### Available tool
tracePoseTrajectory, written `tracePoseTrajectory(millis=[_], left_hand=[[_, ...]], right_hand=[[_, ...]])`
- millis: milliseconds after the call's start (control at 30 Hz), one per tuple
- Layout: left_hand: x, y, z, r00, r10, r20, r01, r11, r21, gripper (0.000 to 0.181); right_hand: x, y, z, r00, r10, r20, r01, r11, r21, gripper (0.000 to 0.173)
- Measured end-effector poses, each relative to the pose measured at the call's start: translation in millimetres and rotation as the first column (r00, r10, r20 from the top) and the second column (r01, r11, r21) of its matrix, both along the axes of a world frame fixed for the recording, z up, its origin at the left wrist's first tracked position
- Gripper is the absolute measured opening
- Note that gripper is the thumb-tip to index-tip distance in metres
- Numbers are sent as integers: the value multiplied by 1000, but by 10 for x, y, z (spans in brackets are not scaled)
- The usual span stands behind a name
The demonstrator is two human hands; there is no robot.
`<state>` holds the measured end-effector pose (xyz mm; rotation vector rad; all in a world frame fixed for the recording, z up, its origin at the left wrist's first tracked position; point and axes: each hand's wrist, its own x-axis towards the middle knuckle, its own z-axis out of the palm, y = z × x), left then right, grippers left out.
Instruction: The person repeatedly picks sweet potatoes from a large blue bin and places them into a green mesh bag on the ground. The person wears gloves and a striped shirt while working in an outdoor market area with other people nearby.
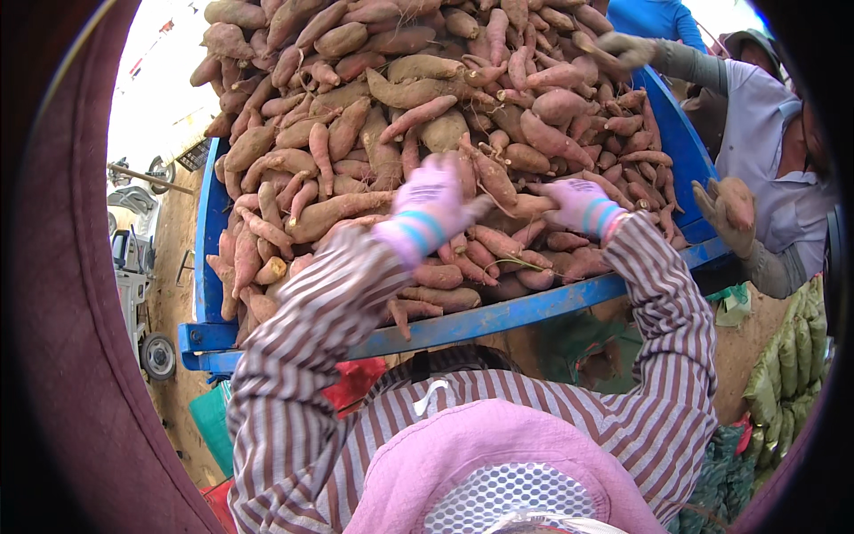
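A big heap of sweet potatoes (427,93), pinkish and dusted with soil, fills a blue metal truck bed (507,308). My left hand (434,200), in a pale purple glove with blue wrist bands, is blurred over the middle of the heap. Its fingertips are against the potatoes, and its grip is unclear. To its right, my right hand (582,203), gloved alike, has its fingers around the end of a small sweet potato (529,205). Between my hands lies a longer sweet potato (495,177) with thin roots.
At the right, a co-worker (760,140) reaches one gloved hand (626,50) onto the heap and holds a sweet potato (736,202) in the other. Filled green bags (787,374) stand at lower right. A parked vehicle (137,287) is at left.
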<state>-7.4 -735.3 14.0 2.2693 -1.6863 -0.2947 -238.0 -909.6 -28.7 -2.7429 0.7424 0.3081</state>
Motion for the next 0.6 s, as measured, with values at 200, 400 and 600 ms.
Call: tracePoseTrajectory(millis=[200,400,600], left_hand=[[-334,-667,-693,944,64,325,-73,997,16,78],[-59,-443,-447,990,-21,-142,-16,967,-255,73],[445,-88,448,721,95,-686,-454,813,-364,71]], right_hand=[[-276,-69,-156,885,-409,220,358,902,240,48],[328,39,-494,837,-499,225,290,753,591,82],[823,204,-110,872,-483,82,403,803,438,92]])
